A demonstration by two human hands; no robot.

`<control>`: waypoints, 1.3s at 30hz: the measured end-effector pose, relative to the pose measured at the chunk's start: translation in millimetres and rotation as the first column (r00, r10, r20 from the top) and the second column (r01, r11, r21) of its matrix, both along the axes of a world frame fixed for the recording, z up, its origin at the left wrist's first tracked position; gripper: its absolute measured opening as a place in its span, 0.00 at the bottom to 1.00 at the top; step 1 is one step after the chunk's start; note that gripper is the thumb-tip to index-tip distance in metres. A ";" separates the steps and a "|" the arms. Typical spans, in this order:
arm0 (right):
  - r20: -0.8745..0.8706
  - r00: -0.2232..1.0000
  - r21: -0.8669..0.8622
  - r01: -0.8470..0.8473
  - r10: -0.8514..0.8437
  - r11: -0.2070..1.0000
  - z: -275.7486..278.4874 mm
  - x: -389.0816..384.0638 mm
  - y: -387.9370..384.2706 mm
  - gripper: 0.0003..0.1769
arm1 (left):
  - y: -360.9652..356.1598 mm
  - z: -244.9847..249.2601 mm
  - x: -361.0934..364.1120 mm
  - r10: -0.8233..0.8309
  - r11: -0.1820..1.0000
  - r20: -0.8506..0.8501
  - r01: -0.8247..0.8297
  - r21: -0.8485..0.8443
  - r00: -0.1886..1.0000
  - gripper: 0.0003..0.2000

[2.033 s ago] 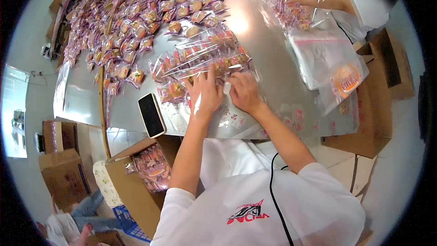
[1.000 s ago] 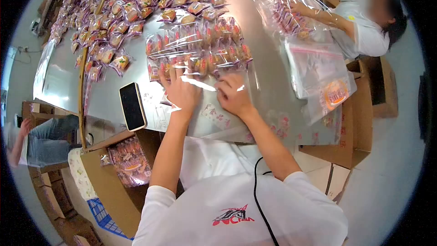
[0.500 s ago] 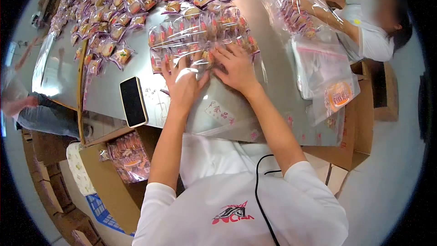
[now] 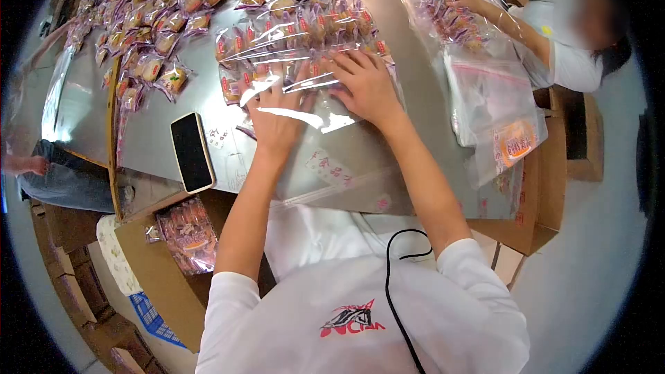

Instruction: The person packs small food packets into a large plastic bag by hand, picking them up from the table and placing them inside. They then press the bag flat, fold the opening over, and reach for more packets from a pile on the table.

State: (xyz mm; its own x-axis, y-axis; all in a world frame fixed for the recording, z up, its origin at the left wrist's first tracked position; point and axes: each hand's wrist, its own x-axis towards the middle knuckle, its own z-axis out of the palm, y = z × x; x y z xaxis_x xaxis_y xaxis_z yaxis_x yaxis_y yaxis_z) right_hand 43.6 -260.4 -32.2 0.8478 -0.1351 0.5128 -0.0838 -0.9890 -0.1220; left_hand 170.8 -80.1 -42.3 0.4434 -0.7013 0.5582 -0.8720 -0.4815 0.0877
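Bagged cakes point(image 4: 303, 26) look soft and slippery; our left hand point(image 4: 276, 119) and right hand point(image 4: 369, 90), fingers spread, should cradle both ends.

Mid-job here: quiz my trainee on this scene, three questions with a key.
1. True or false: the rectangular black-screened phone lies on the shiny grey metal table, left of the bare left hand.
2. The open brown cardboard box below the table edge holds: A, a black cable; B, shiny purple-and-orange packages; C, a blue plastic crate.
3. What transparent item are the left hand and bare right hand touching?
Key: 1 True. 2 B. 3 A clear plastic bag holding rows of purple-wrapped round snacks.
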 end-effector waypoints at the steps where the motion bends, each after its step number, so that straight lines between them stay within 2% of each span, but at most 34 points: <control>1: 0.017 1.000 -0.010 0.004 -0.003 1.000 -2.2 0.5 -1.2 0.33 | -0.2 -0.5 1.0 -0.004 1.000 -0.015 0.005 0.026 1.000 0.28; 4: 0.078 0.997 -0.038 0.014 -0.011 0.999 -10.6 6.1 -2.8 0.31 | 0.5 10.6 0.4 0.039 0.992 -0.010 -0.038 0.119 0.999 0.31; 8: 0.089 0.986 0.014 0.141 -0.142 0.990 -17.2 15.9 2.0 0.32 | -5.0 10.3 0.8 0.068 0.997 -0.022 -0.067 0.026 0.997 0.31; 12: 0.121 0.972 0.059 0.197 -0.202 0.979 -16.6 28.6 7.0 0.31 | -11.7 9.2 0.7 0.129 0.992 0.006 -0.129 0.015 0.992 0.30; 15: 0.071 0.977 0.059 0.198 -0.202 0.979 -13.6 30.3 11.9 0.33 | -16.2 13.2 0.2 0.166 0.986 -0.070 -0.164 0.028 0.984 0.29; 16: 0.102 0.976 0.047 0.188 -0.192 0.981 -12.8 27.5 14.8 0.32 | -19.8 11.1 0.6 0.184 0.983 -0.090 -0.181 0.036 0.979 0.28; 18: 0.170 0.970 0.021 0.174 -0.175 0.985 -10.4 19.6 23.2 0.32 | -22.3 17.2 -3.6 0.199 0.979 -0.023 -0.198 0.039 0.980 0.28; 21: 0.246 0.964 0.080 0.082 -0.100 0.993 -39.5 -12.6 31.5 0.30 | -21.5 14.6 -1.2 0.167 0.985 0.028 -0.168 0.043 0.986 0.28; 23: 0.104 0.988 0.224 0.088 -0.114 0.971 -38.1 -31.6 45.2 0.27 | -21.2 12.4 -3.1 0.152 0.988 0.088 -0.153 0.008 0.985 0.28; 24: 0.035 0.996 0.278 0.068 -0.081 0.958 -41.0 -38.2 47.6 0.26 | -18.4 16.1 -5.6 0.164 0.974 0.066 -0.172 0.145 0.984 0.35; 25: -0.034 0.998 0.332 0.054 -0.045 0.942 -42.2 -45.0 49.6 0.26 | -17.2 15.5 -7.3 0.162 0.976 0.040 -0.166 0.142 0.986 0.35; 27: -0.041 0.997 0.301 0.077 -0.068 0.951 -37.0 -49.1 57.2 0.22 | -20.4 17.4 -7.6 0.146 0.981 0.000 -0.145 0.127 0.989 0.36; 28: -0.044 0.995 0.286 0.094 -0.085 0.954 -33.1 -52.2 62.3 0.21 | -21.0 18.5 -12.2 0.186 0.973 -0.001 -0.185 0.136 0.982 0.34; 31: -0.040 0.993 0.370 0.119 -0.112 0.921 -34.8 -64.9 70.1 0.20 | -25.3 18.8 -25.0 0.173 0.985 -0.010 -0.173 -0.005 0.985 0.28; 34: -0.001 0.995 0.401 0.091 -0.099 0.911 -41.1 -80.4 74.2 0.21 | -24.7 15.6 -33.3 0.180 0.984 -0.028 -0.180 0.014 0.983 0.29; 37: -0.035 0.989 0.426 0.142 -0.140 0.893 -37.6 -89.9 81.6 0.21 | -24.0 12.0 -41.2 0.168 0.986 -0.038 -0.168 0.006 0.985 0.31; 39: -0.055 0.986 0.382 0.165 -0.155 0.910 -36.2 -93.9 85.1 0.23 | -22.6 10.5 -47.0 0.163 0.986 -0.026 -0.164 -0.021 0.986 0.31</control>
